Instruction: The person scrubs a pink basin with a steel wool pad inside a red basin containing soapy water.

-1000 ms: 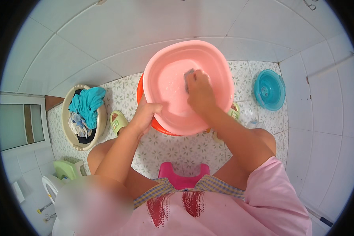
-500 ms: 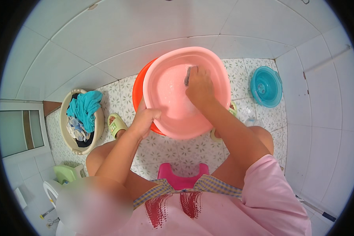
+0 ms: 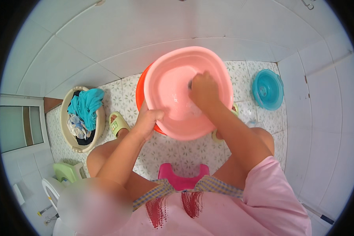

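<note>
A pink plastic basin (image 3: 167,94) is held tilted above an orange-red basin (image 3: 141,92), which shows only along its left side. My left hand (image 3: 148,121) grips the pink basin's lower left rim, thumb over the edge and fingers hidden underneath. Inside the basin, my right hand (image 3: 204,88) is closed over a grey scouring pad (image 3: 190,84) pressed to the inner bottom. Most of the pad is hidden by the fingers, and the hand is slightly blurred. Wet, shiny streaks show on the basin's bottom.
On the left, a beige basket (image 3: 65,129) holds turquoise, white and dark clothes. A blue basin (image 3: 268,90) stands on the tiled floor at right. The pink stool (image 3: 183,181) is between my legs. A green stool (image 3: 67,172) stands lower left; a tiled wall rises behind the basins.
My right hand has slid the scouring pad slightly right and toward me inside the pink basin. My left hand keeps its grip on the rim.
</note>
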The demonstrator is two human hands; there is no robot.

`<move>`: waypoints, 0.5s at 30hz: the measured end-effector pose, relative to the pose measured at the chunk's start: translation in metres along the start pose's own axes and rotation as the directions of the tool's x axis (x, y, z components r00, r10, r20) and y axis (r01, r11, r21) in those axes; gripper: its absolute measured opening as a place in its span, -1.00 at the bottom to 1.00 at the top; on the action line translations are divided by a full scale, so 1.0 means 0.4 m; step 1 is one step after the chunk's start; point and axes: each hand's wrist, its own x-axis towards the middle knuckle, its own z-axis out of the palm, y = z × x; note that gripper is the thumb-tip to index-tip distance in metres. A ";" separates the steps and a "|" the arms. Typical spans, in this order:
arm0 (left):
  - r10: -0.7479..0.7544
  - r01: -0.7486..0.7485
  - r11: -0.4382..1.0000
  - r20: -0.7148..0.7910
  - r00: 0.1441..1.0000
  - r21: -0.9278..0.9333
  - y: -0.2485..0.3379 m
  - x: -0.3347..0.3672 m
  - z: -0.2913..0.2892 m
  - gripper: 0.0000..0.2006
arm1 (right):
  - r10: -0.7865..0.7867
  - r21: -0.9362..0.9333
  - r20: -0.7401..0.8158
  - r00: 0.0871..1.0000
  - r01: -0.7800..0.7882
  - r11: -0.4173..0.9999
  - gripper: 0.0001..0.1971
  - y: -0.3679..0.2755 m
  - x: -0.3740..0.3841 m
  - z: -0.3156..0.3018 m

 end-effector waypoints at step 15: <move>-0.070 0.068 0.996 0.035 0.997 0.059 -0.016 0.019 0.016 -0.14 | -0.478 0.530 0.077 0.875 0.370 0.763 -0.67 -0.052 -0.052 0.048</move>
